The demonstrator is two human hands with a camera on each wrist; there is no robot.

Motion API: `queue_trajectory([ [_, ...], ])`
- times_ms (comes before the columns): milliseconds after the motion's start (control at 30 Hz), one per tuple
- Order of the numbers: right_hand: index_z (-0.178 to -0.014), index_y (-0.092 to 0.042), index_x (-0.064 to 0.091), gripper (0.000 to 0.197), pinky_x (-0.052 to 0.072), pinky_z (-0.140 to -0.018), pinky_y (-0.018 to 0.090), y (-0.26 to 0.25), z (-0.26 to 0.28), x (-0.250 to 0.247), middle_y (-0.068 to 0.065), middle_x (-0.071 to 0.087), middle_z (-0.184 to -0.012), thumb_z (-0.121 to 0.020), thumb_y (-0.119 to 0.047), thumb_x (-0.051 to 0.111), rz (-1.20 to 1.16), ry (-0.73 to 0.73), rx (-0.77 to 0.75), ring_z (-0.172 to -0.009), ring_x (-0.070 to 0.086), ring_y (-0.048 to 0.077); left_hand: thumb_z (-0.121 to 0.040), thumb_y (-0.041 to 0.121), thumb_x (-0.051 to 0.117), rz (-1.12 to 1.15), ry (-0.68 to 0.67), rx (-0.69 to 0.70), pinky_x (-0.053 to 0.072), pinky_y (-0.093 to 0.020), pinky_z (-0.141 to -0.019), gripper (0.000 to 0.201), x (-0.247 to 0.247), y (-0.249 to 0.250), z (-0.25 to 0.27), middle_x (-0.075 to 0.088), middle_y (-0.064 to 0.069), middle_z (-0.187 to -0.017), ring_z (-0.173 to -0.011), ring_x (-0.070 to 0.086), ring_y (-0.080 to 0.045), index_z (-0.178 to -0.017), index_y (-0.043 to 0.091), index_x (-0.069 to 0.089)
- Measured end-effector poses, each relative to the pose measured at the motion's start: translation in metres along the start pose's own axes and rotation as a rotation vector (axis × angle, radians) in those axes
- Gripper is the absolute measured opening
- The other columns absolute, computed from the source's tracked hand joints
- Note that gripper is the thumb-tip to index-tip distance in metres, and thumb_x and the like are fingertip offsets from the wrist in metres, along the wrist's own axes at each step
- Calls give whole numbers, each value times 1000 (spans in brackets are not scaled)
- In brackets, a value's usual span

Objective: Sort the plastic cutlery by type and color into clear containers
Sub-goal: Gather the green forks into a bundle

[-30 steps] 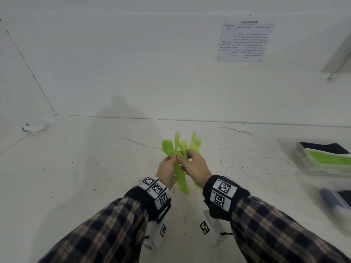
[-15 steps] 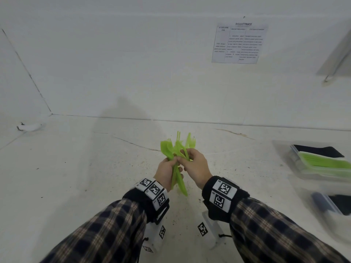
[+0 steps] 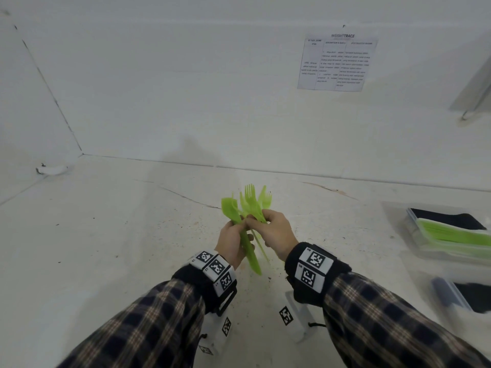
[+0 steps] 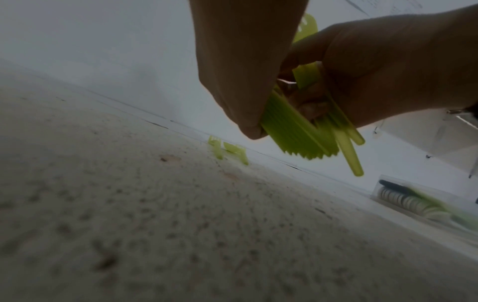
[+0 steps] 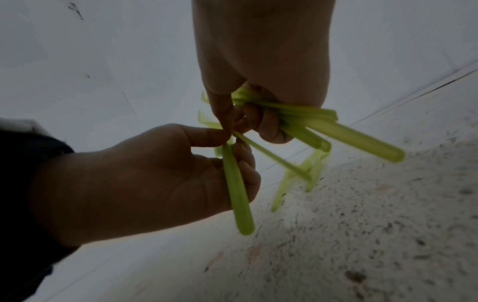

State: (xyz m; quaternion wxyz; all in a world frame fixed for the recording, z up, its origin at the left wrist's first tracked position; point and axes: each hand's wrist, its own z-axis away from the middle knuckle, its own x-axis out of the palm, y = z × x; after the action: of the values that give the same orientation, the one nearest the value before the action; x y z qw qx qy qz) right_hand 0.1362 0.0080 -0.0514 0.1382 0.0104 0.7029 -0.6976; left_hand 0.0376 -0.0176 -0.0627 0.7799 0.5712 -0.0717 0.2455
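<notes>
Above the white speckled table [image 3: 111, 248], a bunch of bright green plastic forks [image 3: 251, 205], held up by both hands close together. Prongs up and fanned out, handles down. Thin, shiny, a bit see-through, all one lime color. Left hand [image 3: 232, 243] curled round a few handles [image 5: 236, 196], thumb pressing on them. Right hand [image 3: 276, 235] curled tight round a thicker stack of handles [image 4: 292, 130], fingertips [image 5: 269, 124] tucked in.

On the table past the hands, in the wrist views, two or three more green forks [image 4: 227, 150] lying flat. Hidden in the head view behind the hands.

Hard to count the forks in each hand; blurry and bunched. Palms dark in both wrist views.

At the right edge, a clear container [image 3: 414, 229] with long green cutlery [image 3: 457, 235] and something black [image 3: 446, 217] in it; type hard to tell, partly cut off. Nearer, a second clear container [image 3: 451, 296] with dark things inside, blurry and cut off too. On the wall, a printed paper sheet [image 3: 336, 63], words too small to read.
</notes>
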Motion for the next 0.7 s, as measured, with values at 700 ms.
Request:
queue_trajectory([
  [700, -93, -12, 57, 8, 33, -41, 13, 7, 25, -19, -5, 53, -71, -86, -12, 53, 47, -121, 54, -56, 46, 8, -101, 21, 41, 0, 86, 46, 50, -45, -84, 25, 20, -25, 7, 61, -17, -111, -94, 59, -28, -117, 5, 52],
])
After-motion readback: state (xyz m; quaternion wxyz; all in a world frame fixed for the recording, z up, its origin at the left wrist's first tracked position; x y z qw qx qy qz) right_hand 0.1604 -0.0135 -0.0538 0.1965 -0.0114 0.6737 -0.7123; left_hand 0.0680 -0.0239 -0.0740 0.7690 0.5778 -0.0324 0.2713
